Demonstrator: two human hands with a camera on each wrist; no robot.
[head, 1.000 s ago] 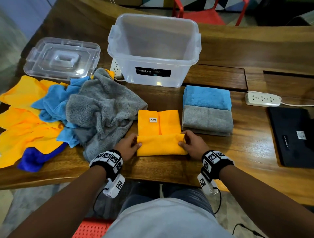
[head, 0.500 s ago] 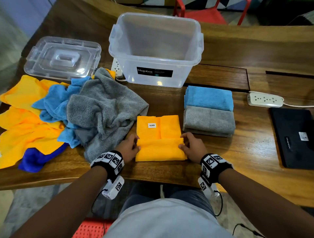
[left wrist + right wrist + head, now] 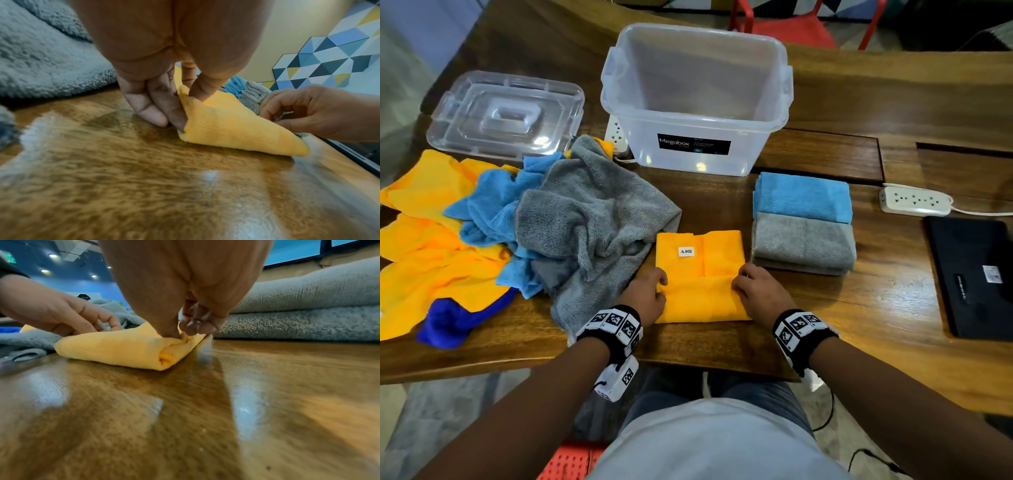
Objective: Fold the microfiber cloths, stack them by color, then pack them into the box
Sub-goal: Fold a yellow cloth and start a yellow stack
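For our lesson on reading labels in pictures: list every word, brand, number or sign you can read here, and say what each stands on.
"Megabox": white letters on the black label on the front of the clear plastic box.
Smaller print on that same label: too small to read.
"DIY": on the white tag of the orange cloth, seen upside down from the head view.
White sticker and faint print on the black flat object: too small to read.
Square black-and-white markers on the wristbands: patterns, no words.

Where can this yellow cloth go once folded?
Bare wood lies right of the grey stack, up to the black pad, and along the near edge of the table below the yellow cloth. The box is empty. Left is crowded: the loose pile touches the cloth.
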